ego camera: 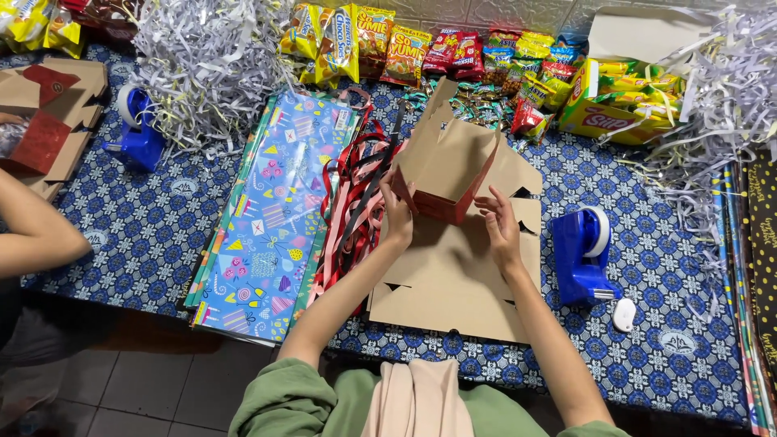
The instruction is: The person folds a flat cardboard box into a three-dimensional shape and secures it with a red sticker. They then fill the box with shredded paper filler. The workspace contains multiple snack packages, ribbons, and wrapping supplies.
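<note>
A brown cardboard box [450, 162] with a red outer face stands half folded on a stack of flat brown cardboard blanks [441, 283] at the table's middle. My left hand [397, 212] grips the box's left lower corner. My right hand [499, 225] touches its right lower edge, fingers partly spread. The box's flaps tilt up and away from me.
Red and pink ribbons [356, 194] and patterned wrapping paper [271, 218] lie left of the box. Blue tape dispensers sit at right [584, 252] and far left [137, 129]. Snack packets [453, 53] line the back; shredded paper [206, 65] is piled up. Another person's arm [36, 235] rests at left.
</note>
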